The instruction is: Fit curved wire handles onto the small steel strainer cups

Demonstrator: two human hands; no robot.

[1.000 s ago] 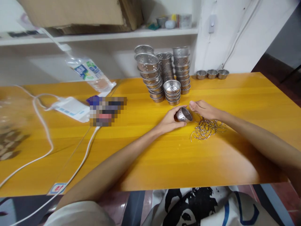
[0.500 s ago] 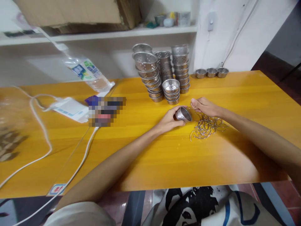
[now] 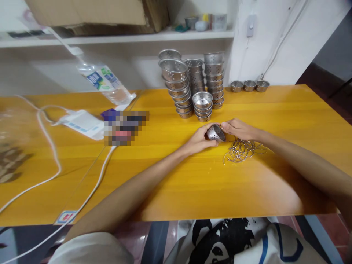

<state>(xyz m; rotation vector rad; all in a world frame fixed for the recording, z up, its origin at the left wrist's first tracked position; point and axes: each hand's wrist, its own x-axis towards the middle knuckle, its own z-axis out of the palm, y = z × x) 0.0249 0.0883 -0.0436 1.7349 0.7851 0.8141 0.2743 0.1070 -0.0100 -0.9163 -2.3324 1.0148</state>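
Note:
My left hand [image 3: 199, 141] is wrapped round a small perforated metal cup [image 3: 216, 133], which it holds tilted with its mouth toward the right. At the rim of that cup is my right hand [image 3: 238, 129], its fingers pinched together. A thin curved wire showed at these fingertips a moment ago; now the fingers mostly hide it. Just below my right hand lies a tangled heap of curved metal wires [image 3: 240, 151] on the yellow table [image 3: 176, 187].
Stacks of perforated metal cups [image 3: 174, 86] stand behind my hands, with a shorter stack [image 3: 202, 106] in front. Three shallow cups [image 3: 249, 86] sit by the wall. At left are a tilted plastic bottle [image 3: 106, 82], a white power bank-like box [image 3: 82, 124] and white cables [image 3: 103, 172].
My right hand has moved left from above the wire heap to the cup's rim. My left hand still holds the cup in much the same place. The view has shifted slightly.

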